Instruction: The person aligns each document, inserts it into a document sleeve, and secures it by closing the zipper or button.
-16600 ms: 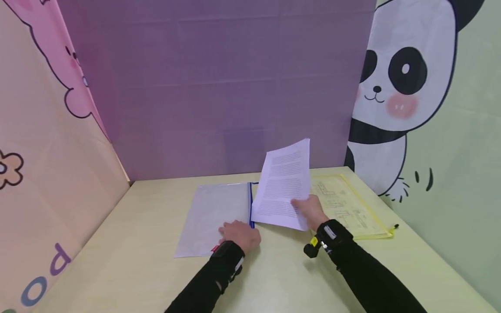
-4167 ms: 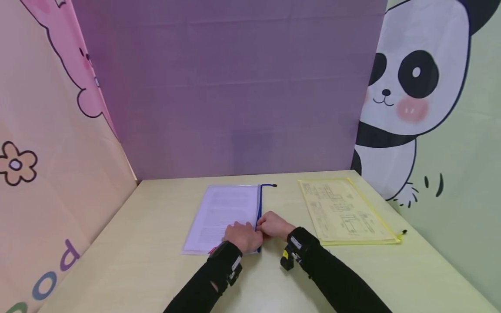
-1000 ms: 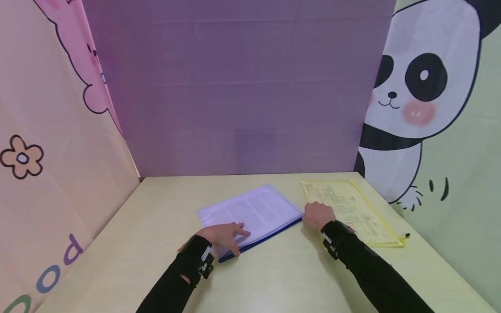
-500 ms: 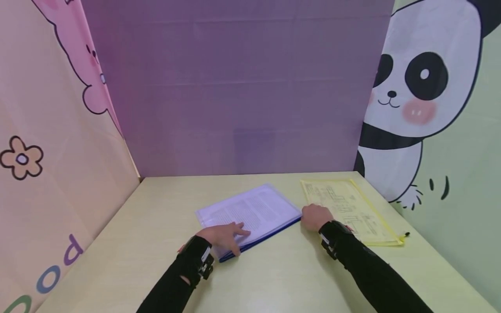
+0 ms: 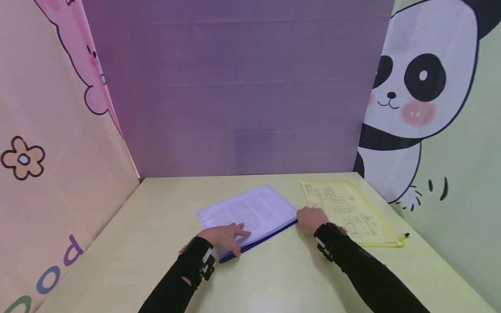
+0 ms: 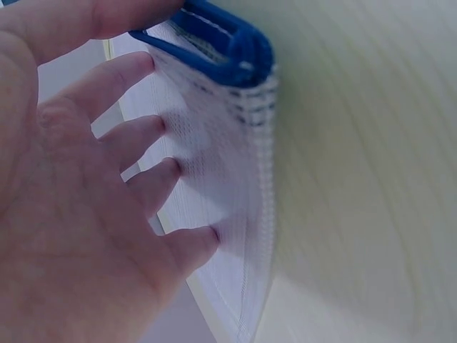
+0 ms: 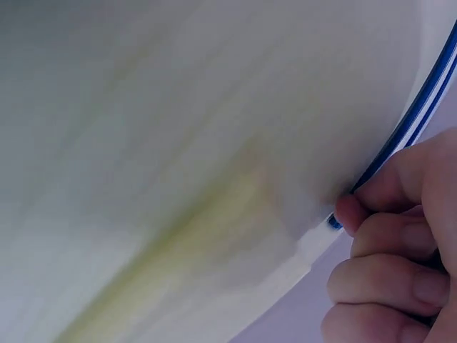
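A clear mesh document pouch with printed sheets inside lies slanted on the table, its blue zipper edge towards me. My left hand rests on its near left end with fingers spread. In the left wrist view the fingertips touch the white mesh, and the thumb is at the blue end, where the two zipper sides stand apart. My right hand pinches the zipper's right end between thumb and forefinger, the other fingers curled. A short blue tip shows below the pinch; the zipper pull itself is hidden.
Right of the pouch lies a yellow-edged document pouch with printed diagrams inside and a dark-tipped pull. A purple panel stands behind the table, with cartoon-printed walls at both sides.
Earlier my right hand held loose sheets; now they lie inside the pouch, which has since turned to a slant. Over the last second my right hand and the pouch's right corner have shifted slightly left.
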Action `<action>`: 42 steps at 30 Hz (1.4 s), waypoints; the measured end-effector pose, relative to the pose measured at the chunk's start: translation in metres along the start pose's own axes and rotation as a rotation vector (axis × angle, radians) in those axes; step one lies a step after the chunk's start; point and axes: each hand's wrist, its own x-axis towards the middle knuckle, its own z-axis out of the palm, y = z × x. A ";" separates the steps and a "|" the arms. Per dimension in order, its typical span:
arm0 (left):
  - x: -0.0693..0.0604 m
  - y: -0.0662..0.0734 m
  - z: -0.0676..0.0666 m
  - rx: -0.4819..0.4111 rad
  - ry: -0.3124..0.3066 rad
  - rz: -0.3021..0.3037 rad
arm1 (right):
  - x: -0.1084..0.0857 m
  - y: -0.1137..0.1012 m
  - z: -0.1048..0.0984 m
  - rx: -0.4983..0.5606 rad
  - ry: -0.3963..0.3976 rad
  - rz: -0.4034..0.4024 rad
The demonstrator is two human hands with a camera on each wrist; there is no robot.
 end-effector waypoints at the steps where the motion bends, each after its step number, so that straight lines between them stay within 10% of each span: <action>1: 0.000 0.001 0.000 0.001 0.001 -0.001 | 0.000 -0.002 0.000 -0.004 0.009 -0.011; 42: -0.004 0.010 -0.003 0.034 0.002 -0.015 | -0.007 -0.029 -0.015 0.129 -0.086 -0.059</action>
